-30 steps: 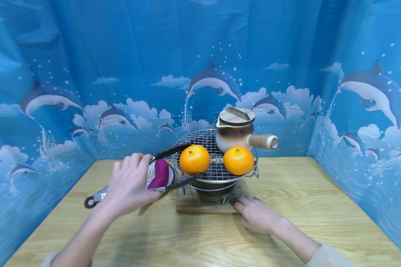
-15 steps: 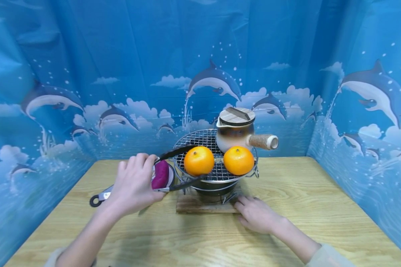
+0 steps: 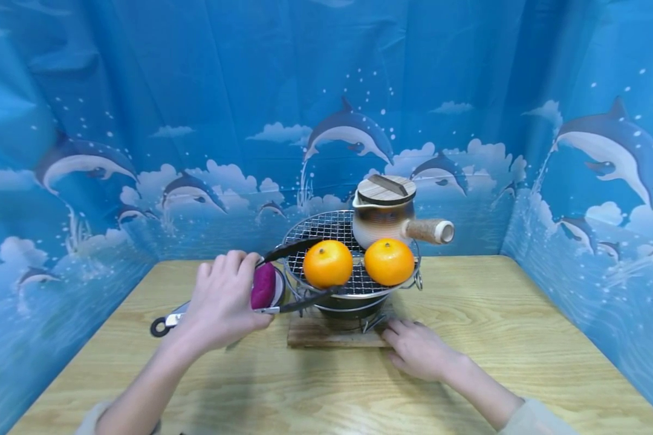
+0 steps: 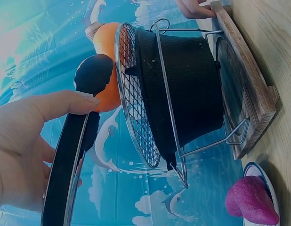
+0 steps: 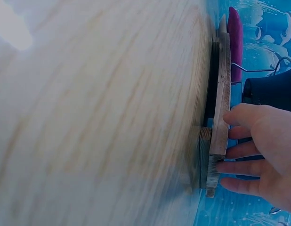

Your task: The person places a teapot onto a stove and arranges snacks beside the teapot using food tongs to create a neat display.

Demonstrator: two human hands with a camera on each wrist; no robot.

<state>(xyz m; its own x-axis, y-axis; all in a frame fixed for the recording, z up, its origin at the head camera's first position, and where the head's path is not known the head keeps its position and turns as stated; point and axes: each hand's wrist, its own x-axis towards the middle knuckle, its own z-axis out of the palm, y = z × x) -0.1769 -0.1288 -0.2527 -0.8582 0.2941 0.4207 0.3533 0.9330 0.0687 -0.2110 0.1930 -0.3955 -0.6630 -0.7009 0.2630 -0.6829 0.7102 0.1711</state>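
We see the left hand (image 3: 223, 302) gripping tongs (image 4: 64, 160) around an orange (image 3: 328, 264). The right hand (image 3: 421, 350), fingers spread, touches the board (image 3: 332, 340).

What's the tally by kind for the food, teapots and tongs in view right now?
Oranges: 2
Purple sweet potato: 1
Side-handled teapot: 1
Tongs: 1 pair
Total: 5, counting the tongs as one
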